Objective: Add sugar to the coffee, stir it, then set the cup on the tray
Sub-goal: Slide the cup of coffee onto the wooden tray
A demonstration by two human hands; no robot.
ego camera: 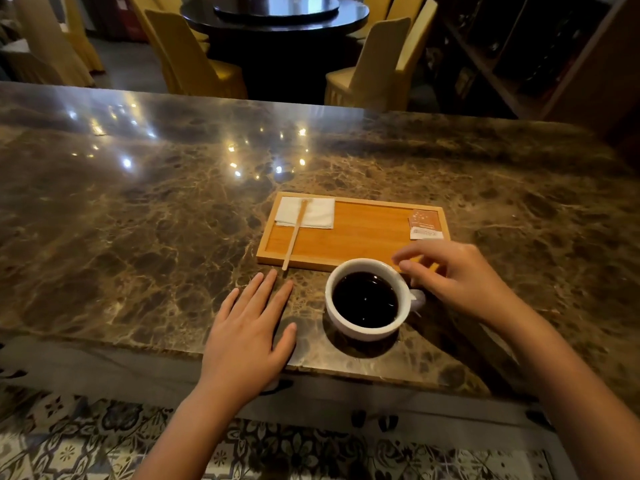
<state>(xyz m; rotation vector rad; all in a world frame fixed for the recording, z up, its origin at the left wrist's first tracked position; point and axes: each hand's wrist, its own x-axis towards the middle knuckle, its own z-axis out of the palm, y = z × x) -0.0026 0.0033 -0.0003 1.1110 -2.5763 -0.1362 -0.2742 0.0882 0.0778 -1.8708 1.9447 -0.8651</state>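
A white cup (360, 327) full of black coffee stands on the marble counter, just in front of the wooden tray (360, 237). On the tray lie a white napkin (311, 213), a wooden stir stick (294, 233) whose end pokes over the near rim, and brown sugar packets (425, 223) at the right end. My left hand (249, 337) rests flat on the counter to the left of the cup. My right hand (453, 278) hovers beside the cup's handle with fingers apart, holding nothing.
The brown marble counter (156, 220) stretches wide to the left and far side; its near edge runs just below my hands. Beyond it stand yellow-covered chairs (377, 67) and a dark round table (277, 15). Wooden shelving (540, 53) is at the far right.
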